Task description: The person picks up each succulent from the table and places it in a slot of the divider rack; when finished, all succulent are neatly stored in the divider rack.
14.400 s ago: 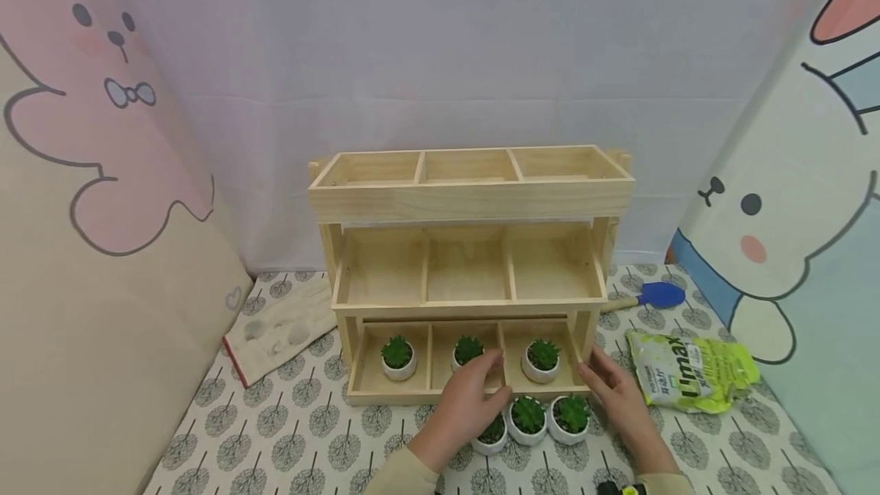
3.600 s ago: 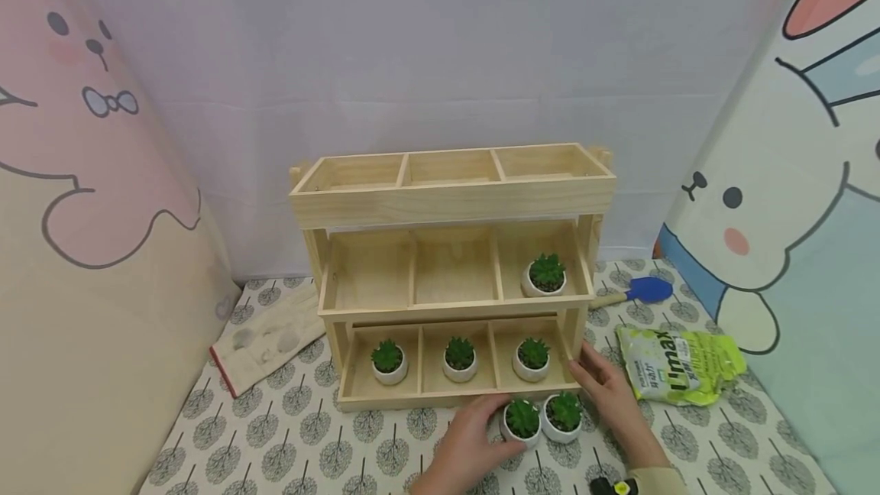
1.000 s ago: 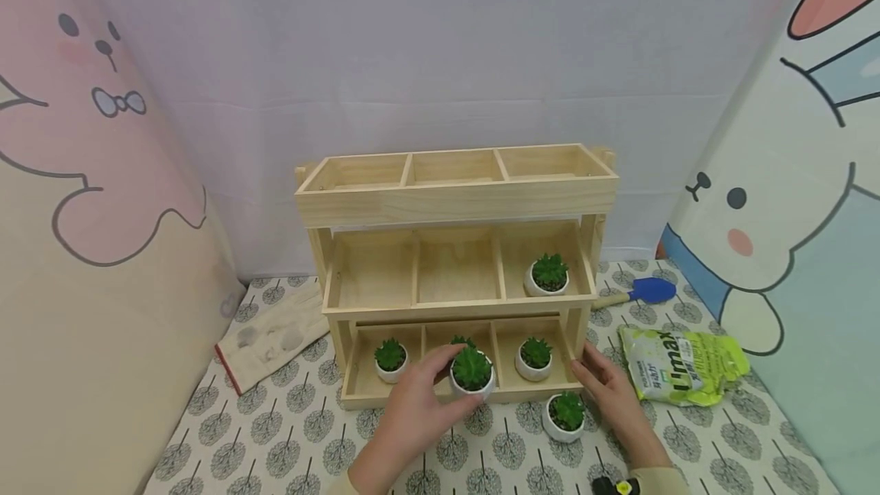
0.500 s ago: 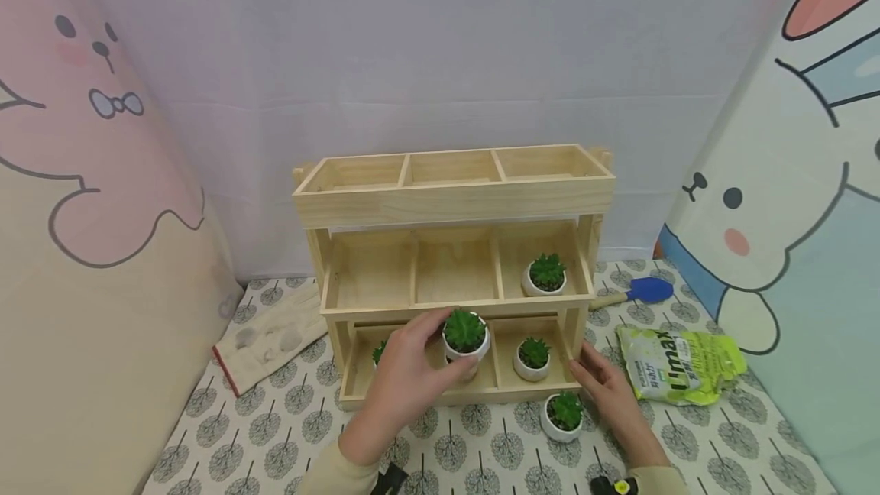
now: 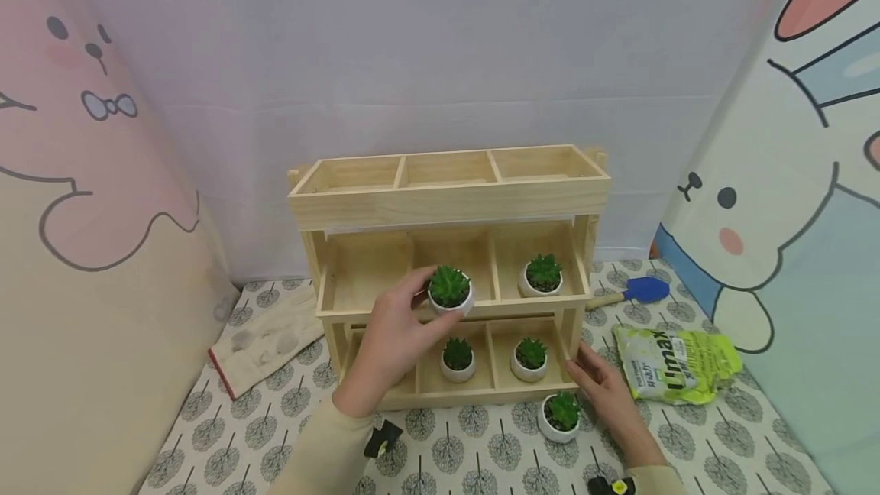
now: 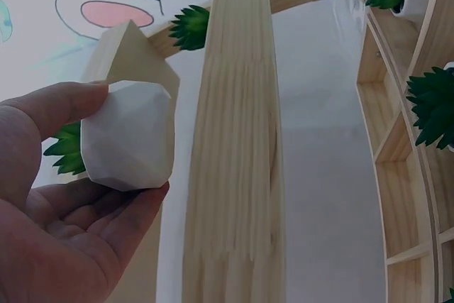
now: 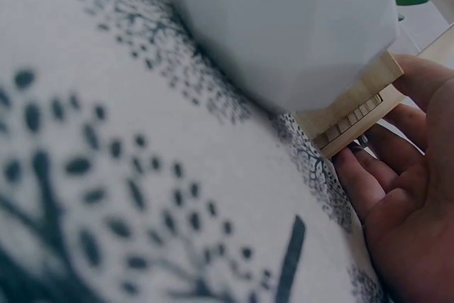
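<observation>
My left hand [image 5: 388,338] pinches a small white pot with a green succulent [image 5: 450,289] between thumb and fingers, lifted in front of the middle tier's centre compartment. In the left wrist view the white faceted pot [image 6: 128,136] shows its underside. The three-tier wooden plant stand [image 5: 447,208] faces me. At its lower right corner my right hand [image 5: 608,392] grips the end of the bottom tier. Another potted succulent [image 5: 559,417] stands on the cloth just left of that hand. Potted succulents sit in the middle tier's right compartment [image 5: 541,279] and the bottom tier's centre [image 5: 457,361] and right [image 5: 528,361].
A green-and-white bag [image 5: 677,365] lies right of the stand. Behind it is a blue-bladed trowel [image 5: 646,289]. Cream gloves [image 5: 268,338] lie to the left. A tree-patterned cloth [image 5: 275,418] covers the table. My left forearm covers the bottom tier's left compartment.
My left hand has picked a potted succulent off the table and raised it from the bottom tier's height to the middle tier. Earlier, another arrived in the middle tier's right compartment. My right hand stays put.
</observation>
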Available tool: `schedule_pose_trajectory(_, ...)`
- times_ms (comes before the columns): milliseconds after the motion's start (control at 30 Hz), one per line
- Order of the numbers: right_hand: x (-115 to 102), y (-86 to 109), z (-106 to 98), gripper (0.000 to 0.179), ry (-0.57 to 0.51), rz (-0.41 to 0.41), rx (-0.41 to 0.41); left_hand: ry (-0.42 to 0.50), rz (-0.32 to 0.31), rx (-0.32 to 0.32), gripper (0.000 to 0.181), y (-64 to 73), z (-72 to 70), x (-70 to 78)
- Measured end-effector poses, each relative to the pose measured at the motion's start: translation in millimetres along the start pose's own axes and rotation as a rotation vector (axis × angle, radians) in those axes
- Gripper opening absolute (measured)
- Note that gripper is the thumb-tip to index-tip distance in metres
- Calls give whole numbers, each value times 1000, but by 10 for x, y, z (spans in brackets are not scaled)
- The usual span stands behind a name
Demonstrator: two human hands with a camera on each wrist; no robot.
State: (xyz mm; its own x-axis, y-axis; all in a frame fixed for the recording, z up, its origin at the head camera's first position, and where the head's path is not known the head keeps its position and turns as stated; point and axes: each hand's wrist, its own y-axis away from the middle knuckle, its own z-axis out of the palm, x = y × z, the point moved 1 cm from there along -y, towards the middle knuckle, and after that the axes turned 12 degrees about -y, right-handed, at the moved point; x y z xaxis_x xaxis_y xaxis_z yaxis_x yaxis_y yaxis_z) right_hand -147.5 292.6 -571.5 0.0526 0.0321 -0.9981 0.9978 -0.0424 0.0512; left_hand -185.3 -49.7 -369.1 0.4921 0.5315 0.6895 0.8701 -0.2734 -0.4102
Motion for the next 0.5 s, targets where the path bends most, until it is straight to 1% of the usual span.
schedule_pose_trajectory(167, -5, 4, 2, 69, 7, 5, 7, 17, -36, 3, 55, -76, 44, -40)
schedule_pose_trajectory(233, -10, 7, 0, 69, 14, 7, 6, -1, -35, 6, 56, -119, 73, -66)
schedule_pose_trajectory(400, -6, 9, 0, 69, 15, 4, 6, -117, -24, 17, 57, -241, 145, -138)
schedule_pose_trajectory(500, 8, 6, 4, 68, 2, -6, 9, -171, -17, 11, 58, -297, 181, -173)
